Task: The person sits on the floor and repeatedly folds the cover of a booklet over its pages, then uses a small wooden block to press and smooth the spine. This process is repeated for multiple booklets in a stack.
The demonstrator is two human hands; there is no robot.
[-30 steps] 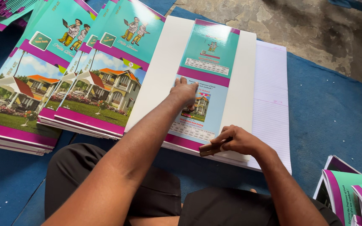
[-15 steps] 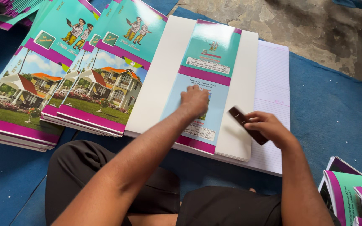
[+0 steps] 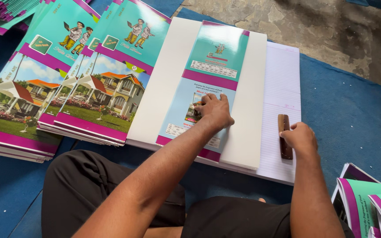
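While the left hand (image 3: 214, 112) lies flat, fingers spread, on the lower half of the teal cover (image 3: 208, 83), the right hand (image 3: 300, 139) is closed around a dark brown wooden block (image 3: 284, 141). That block rests on the lined sheet (image 3: 283, 101) to the right of the cover, standing lengthwise, its far end poking out beyond the fingers. The two hands are apart, the left one up and to the left of the right, with a strip of white board (image 3: 248, 119) between them.

The cover sits in the middle of this white board, teal above, a magenta band across it, pale blue below; the left palm hides part of the pale blue area. The lined sheet lies under the board and shows along its right edge.

To the left of the board, touching its edge, lie overlapping stacks of covers (image 3: 67, 88) printed with houses, gardens and small figures, edged in magenta. More of the same kind show at the lower right corner (image 3: 371, 202), well apart from the right hand. All of it rests on a blue mat (image 3: 353, 119), with bare concrete floor (image 3: 287, 22) beyond. The person's black trousers (image 3: 89, 194) fill the bottom of the view.
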